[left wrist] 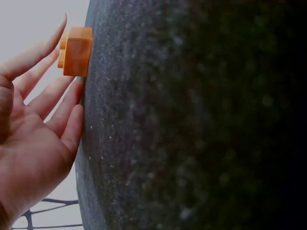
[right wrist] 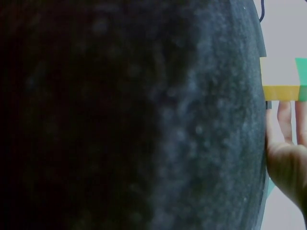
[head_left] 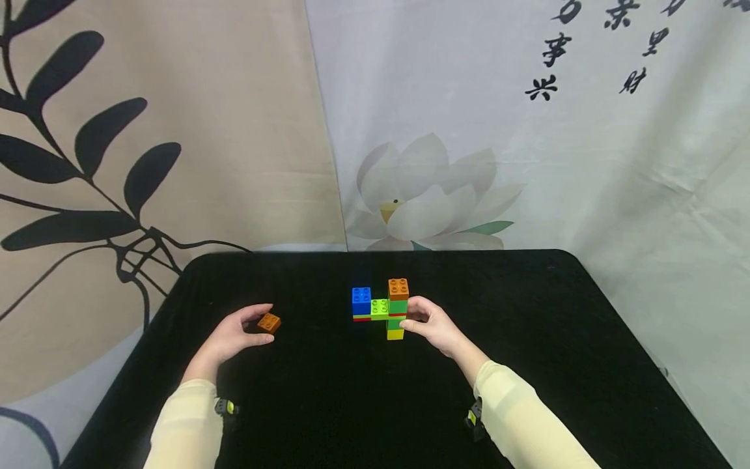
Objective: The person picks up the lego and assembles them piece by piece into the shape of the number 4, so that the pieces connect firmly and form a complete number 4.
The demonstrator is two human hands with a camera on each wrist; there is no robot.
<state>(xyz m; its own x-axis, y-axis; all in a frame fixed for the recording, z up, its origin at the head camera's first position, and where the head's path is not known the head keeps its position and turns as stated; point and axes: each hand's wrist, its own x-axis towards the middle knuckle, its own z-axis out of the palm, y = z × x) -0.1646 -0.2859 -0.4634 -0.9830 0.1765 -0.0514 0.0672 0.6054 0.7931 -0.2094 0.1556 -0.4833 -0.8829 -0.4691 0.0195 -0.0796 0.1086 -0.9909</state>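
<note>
A loose orange toy building brick (head_left: 269, 324) lies on the black table with its studs showing. Around it my left hand (head_left: 237, 334) is spread, thumb on the near side and fingers on the far side. The left wrist view shows the same brick (left wrist: 78, 51) by the fairly straight fingers. My right hand (head_left: 430, 326) holds the brick structure (head_left: 398, 306) at its right side, thumb in front. Its column has orange on top, then green, a thin red layer, green and yellow. A lime brick (head_left: 379, 307) joins it to a blue brick (head_left: 361, 299) on the left.
The black table (head_left: 328, 404) has a rounded far edge against a hanging cloth (head_left: 246, 130) printed with leaves, a lotus and characters. A small dark device is worn at each wrist, below the pale sleeves (head_left: 187, 423).
</note>
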